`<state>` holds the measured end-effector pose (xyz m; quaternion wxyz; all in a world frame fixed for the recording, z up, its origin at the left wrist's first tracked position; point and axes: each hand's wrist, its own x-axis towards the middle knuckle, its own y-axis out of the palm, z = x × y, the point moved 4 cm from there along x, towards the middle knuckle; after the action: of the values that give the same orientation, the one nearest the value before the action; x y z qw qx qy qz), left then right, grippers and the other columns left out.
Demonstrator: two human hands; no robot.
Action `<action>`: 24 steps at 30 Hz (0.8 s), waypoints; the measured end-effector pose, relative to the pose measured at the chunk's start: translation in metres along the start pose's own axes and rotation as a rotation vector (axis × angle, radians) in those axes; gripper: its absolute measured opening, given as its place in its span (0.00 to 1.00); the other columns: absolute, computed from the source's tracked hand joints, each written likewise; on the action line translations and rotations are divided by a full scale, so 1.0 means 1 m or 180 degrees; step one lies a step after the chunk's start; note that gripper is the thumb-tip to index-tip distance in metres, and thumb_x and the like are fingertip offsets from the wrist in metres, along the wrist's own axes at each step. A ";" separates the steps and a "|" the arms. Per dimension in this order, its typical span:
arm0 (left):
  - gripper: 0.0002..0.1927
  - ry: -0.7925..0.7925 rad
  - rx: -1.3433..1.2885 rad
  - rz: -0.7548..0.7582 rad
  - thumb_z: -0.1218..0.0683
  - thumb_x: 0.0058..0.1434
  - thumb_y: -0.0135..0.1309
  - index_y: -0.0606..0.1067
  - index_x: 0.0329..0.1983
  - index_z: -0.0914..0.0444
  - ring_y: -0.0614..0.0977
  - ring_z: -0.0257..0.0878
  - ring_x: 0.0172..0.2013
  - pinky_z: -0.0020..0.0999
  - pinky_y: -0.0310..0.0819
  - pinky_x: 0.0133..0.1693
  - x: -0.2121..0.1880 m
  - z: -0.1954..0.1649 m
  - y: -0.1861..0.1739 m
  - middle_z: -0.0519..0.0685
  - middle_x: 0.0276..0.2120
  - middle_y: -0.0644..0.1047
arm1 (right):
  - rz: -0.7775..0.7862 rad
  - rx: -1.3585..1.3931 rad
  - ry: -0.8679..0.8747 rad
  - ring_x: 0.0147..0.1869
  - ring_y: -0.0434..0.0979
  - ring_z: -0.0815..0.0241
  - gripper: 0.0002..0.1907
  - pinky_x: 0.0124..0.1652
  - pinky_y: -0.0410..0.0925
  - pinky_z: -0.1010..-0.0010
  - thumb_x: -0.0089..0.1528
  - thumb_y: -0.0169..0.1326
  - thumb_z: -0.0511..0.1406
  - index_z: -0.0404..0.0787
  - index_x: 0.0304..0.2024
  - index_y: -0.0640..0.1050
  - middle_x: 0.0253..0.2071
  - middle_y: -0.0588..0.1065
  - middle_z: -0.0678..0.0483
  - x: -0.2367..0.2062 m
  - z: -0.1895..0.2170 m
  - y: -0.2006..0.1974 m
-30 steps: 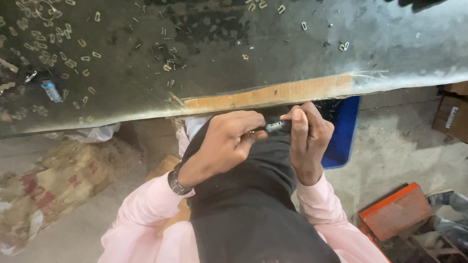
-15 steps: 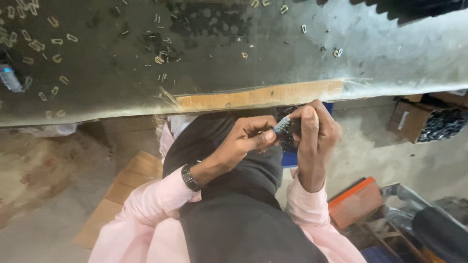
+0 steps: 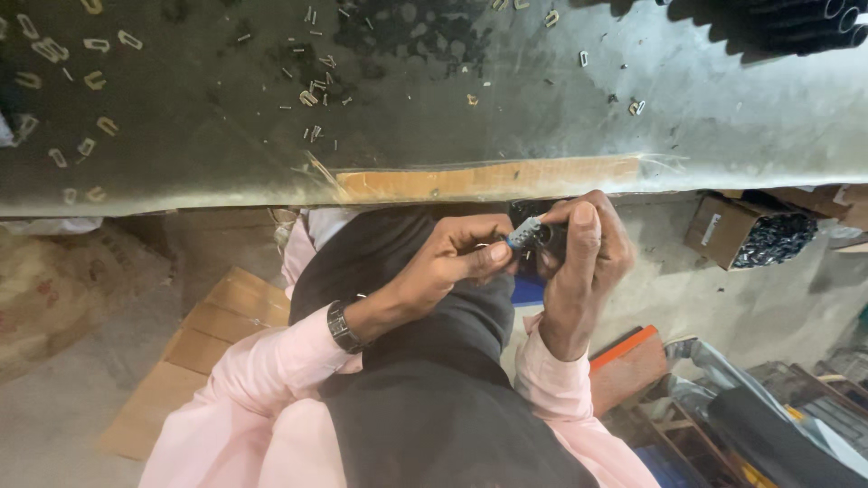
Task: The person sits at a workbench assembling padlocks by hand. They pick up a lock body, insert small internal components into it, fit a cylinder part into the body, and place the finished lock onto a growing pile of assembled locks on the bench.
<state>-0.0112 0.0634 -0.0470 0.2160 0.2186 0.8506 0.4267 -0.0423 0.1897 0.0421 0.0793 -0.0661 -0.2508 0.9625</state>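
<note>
Two hands meet just below the near edge of the workbench [image 3: 434, 136], a dull grey metal sheet strewn with small metal clips [image 3: 90, 81]. The left hand [image 3: 452, 262] pinches a small silvery ridged part [image 3: 524, 233] between thumb and fingertips, while the right hand [image 3: 583, 258] curls closed around a dark rounded piece [image 3: 542, 237] touching it. A black wristwatch [image 3: 342, 327] sits above a pink cuff.

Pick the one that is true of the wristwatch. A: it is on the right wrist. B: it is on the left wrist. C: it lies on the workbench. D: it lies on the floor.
B: the dark wristwatch sits at the pink cuff behind the left hand, while the right hand has a bare wrist.
</note>
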 end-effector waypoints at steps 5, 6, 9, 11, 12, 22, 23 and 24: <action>0.18 0.0032 -0.0047 -0.0008 0.43 0.71 0.52 0.74 0.37 0.62 0.64 0.25 0.29 0.24 0.54 0.32 0.003 0.002 0.000 0.37 0.26 0.67 | 0.0026 0.0307 0.0092 0.27 0.59 0.73 0.24 0.27 0.51 0.77 0.76 0.44 0.46 0.35 0.33 0.71 0.27 0.66 0.59 0.001 -0.001 0.002; 0.17 0.0005 -0.0083 -0.0020 0.43 0.71 0.52 0.74 0.37 0.61 0.63 0.25 0.28 0.23 0.53 0.32 0.003 0.003 0.000 0.37 0.26 0.67 | 0.0040 0.0284 0.0050 0.27 0.59 0.73 0.24 0.27 0.51 0.77 0.76 0.44 0.46 0.35 0.33 0.71 0.27 0.66 0.59 0.001 0.001 0.002; 0.17 0.0061 -0.0100 0.0024 0.43 0.73 0.52 0.74 0.37 0.60 0.65 0.25 0.29 0.23 0.55 0.33 0.003 0.002 -0.001 0.37 0.27 0.68 | 0.0061 0.0242 0.0049 0.27 0.59 0.73 0.24 0.27 0.51 0.77 0.76 0.44 0.47 0.35 0.33 0.71 0.27 0.65 0.59 0.000 0.002 0.004; 0.16 0.0012 -0.0339 0.0066 0.43 0.72 0.51 0.74 0.38 0.60 0.66 0.25 0.30 0.23 0.57 0.34 0.003 0.003 -0.001 0.38 0.31 0.72 | 0.0061 0.0255 0.0196 0.26 0.58 0.73 0.25 0.27 0.50 0.77 0.75 0.44 0.47 0.35 0.33 0.71 0.25 0.64 0.59 0.000 0.001 0.005; 0.15 -0.0008 -0.0457 0.0085 0.43 0.72 0.51 0.73 0.38 0.59 0.67 0.25 0.30 0.23 0.57 0.34 0.003 0.003 0.000 0.39 0.33 0.73 | 0.0099 0.0194 0.0069 0.27 0.59 0.73 0.26 0.27 0.51 0.78 0.77 0.44 0.47 0.34 0.33 0.72 0.26 0.65 0.59 0.001 0.003 0.005; 0.15 -0.0019 -0.1152 0.0146 0.46 0.73 0.52 0.73 0.39 0.62 0.66 0.24 0.30 0.22 0.57 0.33 0.000 0.006 0.001 0.39 0.32 0.73 | 0.0206 -0.0115 -0.0233 0.30 0.62 0.72 0.31 0.30 0.54 0.77 0.80 0.42 0.50 0.33 0.33 0.72 0.29 0.66 0.57 0.006 0.009 0.011; 0.14 -0.0042 -0.1197 0.0137 0.46 0.73 0.52 0.73 0.39 0.62 0.66 0.24 0.30 0.22 0.57 0.33 0.000 0.007 0.001 0.39 0.32 0.73 | 0.0208 -0.0151 -0.0251 0.30 0.62 0.72 0.31 0.29 0.55 0.77 0.80 0.42 0.50 0.33 0.33 0.72 0.29 0.66 0.57 0.006 0.010 0.012; 0.14 -0.0064 -0.1241 0.0130 0.46 0.74 0.52 0.73 0.39 0.62 0.66 0.25 0.29 0.22 0.57 0.33 -0.001 0.007 0.001 0.39 0.32 0.73 | 0.0211 -0.0187 -0.0268 0.30 0.62 0.71 0.32 0.29 0.55 0.77 0.80 0.41 0.51 0.33 0.32 0.72 0.29 0.66 0.57 0.007 0.010 0.013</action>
<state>-0.0067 0.0676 -0.0499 0.2540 0.1942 0.7450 0.5854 -0.0523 0.1751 0.0443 0.0349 -0.0361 -0.2797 0.9588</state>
